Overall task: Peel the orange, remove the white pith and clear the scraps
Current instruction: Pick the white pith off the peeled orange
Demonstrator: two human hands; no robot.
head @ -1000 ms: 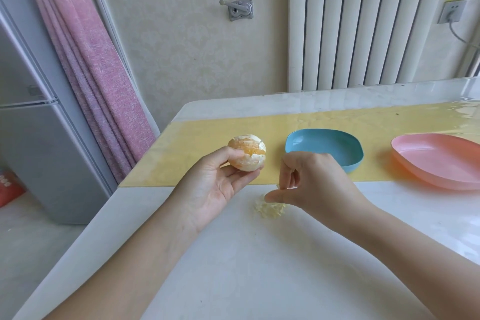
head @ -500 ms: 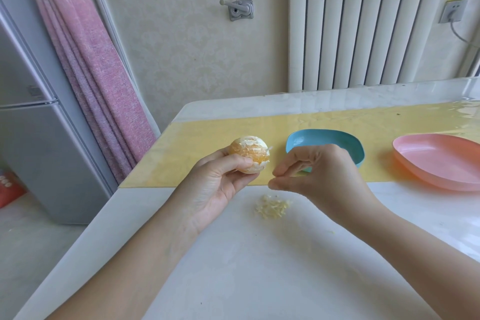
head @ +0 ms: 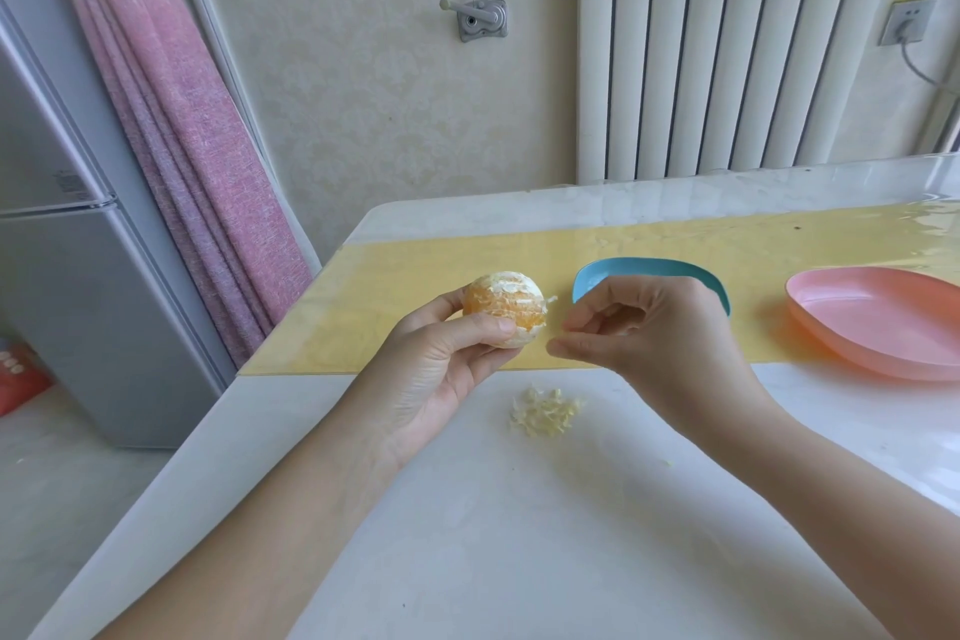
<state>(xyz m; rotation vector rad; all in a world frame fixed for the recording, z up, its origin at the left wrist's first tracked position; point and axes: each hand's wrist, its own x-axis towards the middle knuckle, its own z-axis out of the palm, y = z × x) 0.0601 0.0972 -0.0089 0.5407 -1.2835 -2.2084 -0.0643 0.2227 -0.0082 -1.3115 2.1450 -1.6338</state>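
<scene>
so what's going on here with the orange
A person is picking white pith off a peeled orange. The left hand grips it above the table. The right hand is curled beside it; whether it pinches any pith is unclear. A pile of scraps lies on the table.

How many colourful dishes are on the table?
2. The blue dish sits on the yellow mat, partly behind the right hand; the pink dish is further right. More could be beyond the frame's edge.
</scene>
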